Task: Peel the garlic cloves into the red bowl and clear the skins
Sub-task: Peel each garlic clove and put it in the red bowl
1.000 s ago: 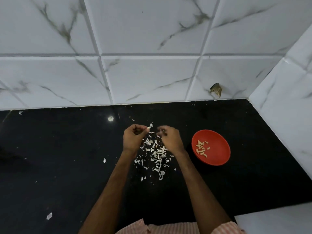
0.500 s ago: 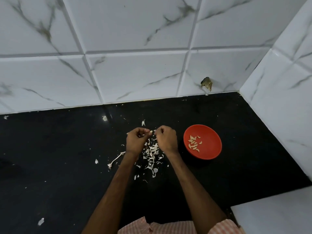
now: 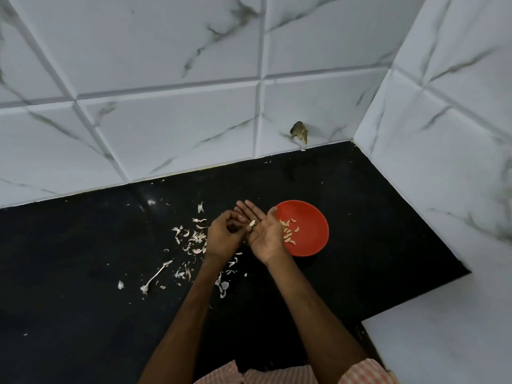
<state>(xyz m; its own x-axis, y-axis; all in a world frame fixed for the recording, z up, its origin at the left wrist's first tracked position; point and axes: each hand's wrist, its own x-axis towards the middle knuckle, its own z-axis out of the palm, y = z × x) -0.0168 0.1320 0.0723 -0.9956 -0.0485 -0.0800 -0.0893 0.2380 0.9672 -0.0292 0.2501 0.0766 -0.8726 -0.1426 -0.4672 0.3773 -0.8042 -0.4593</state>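
Nearest, left of the red bowl (image 3: 318,217), loose skins (image 3: 194,239) litter the black counter (image 3: 83,273). Just left of the bowl, the left hand (image 3: 224,236), fingers curled, appears to pinch a garlic clove (image 3: 252,223) against the right hand (image 3: 263,231), which lies palm-up, fingers straight, overlapping the rim. Judgement: strip the skin leftward, then tip the palm over the bowl, which holds roughly a dozen peeled cloves (image 3: 289,234).
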